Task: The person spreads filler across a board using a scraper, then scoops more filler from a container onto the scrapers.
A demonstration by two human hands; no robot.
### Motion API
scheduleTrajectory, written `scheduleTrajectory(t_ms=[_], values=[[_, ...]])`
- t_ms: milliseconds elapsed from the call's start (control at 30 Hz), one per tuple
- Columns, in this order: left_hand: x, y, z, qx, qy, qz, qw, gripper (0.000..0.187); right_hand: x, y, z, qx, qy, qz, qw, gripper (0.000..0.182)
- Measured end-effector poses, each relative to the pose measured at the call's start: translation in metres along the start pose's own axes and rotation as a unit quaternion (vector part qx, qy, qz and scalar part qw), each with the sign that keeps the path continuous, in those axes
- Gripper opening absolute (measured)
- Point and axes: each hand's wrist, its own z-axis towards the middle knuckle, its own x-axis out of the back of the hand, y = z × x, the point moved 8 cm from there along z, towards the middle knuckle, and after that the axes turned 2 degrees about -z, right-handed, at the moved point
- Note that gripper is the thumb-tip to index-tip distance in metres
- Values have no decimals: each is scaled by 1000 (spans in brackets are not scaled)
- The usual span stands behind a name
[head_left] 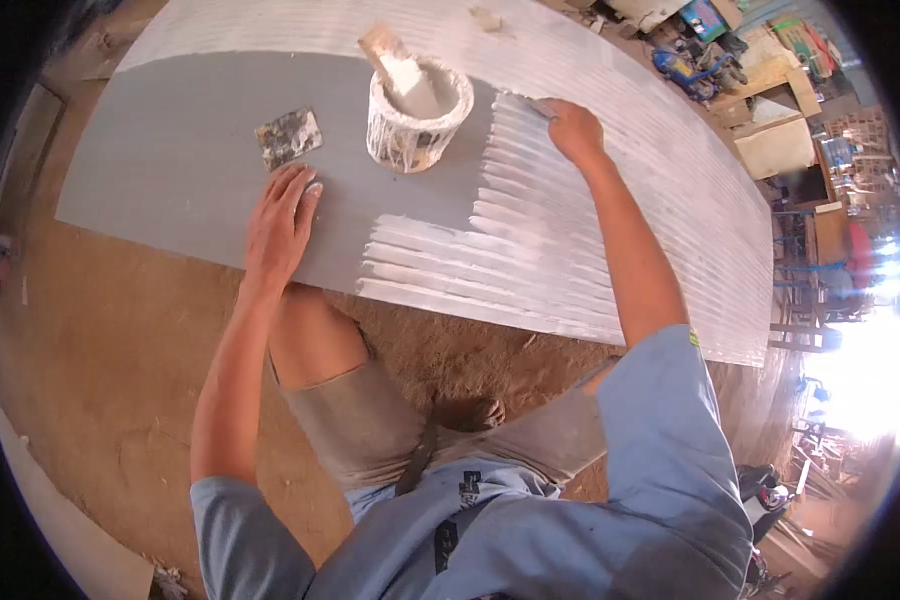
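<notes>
A large grey board (210,95) lies in front of me, coated over its right part with white paste (550,240) combed into ridges. My right hand (577,130) is closed around a thin flat spreader (538,104) at the far edge of the ridged paste; most of the tool is hidden by the fingers. On the bare grey area near the front edge, my left hand (282,215) rests with fingers stretched out, with white on the thumb tip. Just beyond those fingers lies a small stained plate (289,137). A paste-smeared bucket (405,140) stands between my hands, with a coated paddle-like tool (405,80) in it.
More white paste runs along the board's far side, with a small pale scrap (485,18) on it. My knees are under the front edge, above a brown dirt floor (120,360). A blue machine (690,70), boxes and wood clutter the far right; bright light enters at right.
</notes>
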Motion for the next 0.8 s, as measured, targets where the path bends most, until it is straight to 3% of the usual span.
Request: scheduleTrajectory(t_ms=[167,467,633,700,767,800], values=[[-7,-3,-5,23,-14,-17,999,35,0,-18,-50,41,-63,30,997,46],[-10,-2,-4,-14,-9,-36,999,34,13,-31,-197,138,-83,137,977,56],[-6,1,-5,2,-27,-26,999,35,44,-34,-281,133,-90,139,977,54],[-5,4,-8,11,-17,-33,999,35,52,-30,-279,149,-93,125,976,54],[-1,3,-5,25,-4,-33,999,35,43,-11,-257,70,-95,171,978,56],[0,6,-5,26,-4,-36,999,36,49,-13,-229,116,-11,156,981,50]])
